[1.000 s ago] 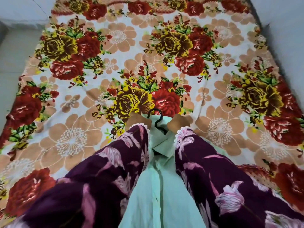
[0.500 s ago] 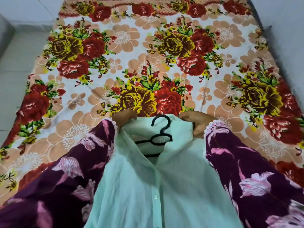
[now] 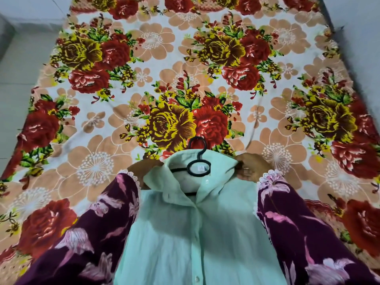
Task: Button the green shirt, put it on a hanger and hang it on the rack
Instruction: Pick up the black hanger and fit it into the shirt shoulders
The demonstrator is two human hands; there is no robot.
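The pale green shirt hangs in front of me above the bed, its front buttoned along the placket. A black hanger sits inside the collar, its hook sticking up over the neckline. My left hand grips the shirt's left shoulder, mostly hidden behind the fabric. My right hand pinches the right shoulder by the collar, fingers curled over the cloth. Both arms wear dark purple floral sleeves.
A bed covered with a floral sheet of red and yellow roses fills the view. Grey floor lies to the left and a pale wall to the right. No rack is in view.
My hands have moved apart to the shirt's shoulders, spreading it wide on the hanger. The collar and hanger ring now show fully.
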